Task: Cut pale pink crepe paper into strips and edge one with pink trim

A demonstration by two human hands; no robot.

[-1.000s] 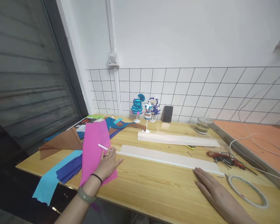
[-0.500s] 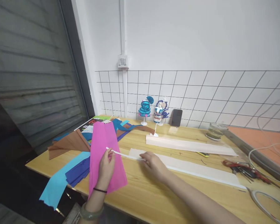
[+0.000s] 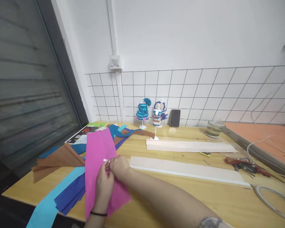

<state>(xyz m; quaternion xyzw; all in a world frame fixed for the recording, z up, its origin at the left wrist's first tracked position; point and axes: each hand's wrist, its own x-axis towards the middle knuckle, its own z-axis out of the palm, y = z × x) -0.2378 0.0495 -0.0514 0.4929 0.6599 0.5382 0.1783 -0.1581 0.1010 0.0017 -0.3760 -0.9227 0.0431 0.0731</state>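
Observation:
My left hand is closed, with its fingertips pinching a narrow white strip whose end pokes out above them. Against it presses my right hand, its fingers curled in at the same strip; most of the strip is hidden between the hands. Both hands are over a sheet of pink crepe paper that hangs past the table's near edge. To the right of my right hand lies a long pale paper band with a white edge along its near side.
Another pale band lies farther back, near a yellow cutter. Brown paper, light blue paper and dark blue paper spread left. Two decorated figures, a phone and a glass jar stand behind. Tools lie right.
My right hand has moved left, off the pale band, to meet my left hand. The white strip, stretched between the hands before, is now mostly hidden in them. The view has shifted right.

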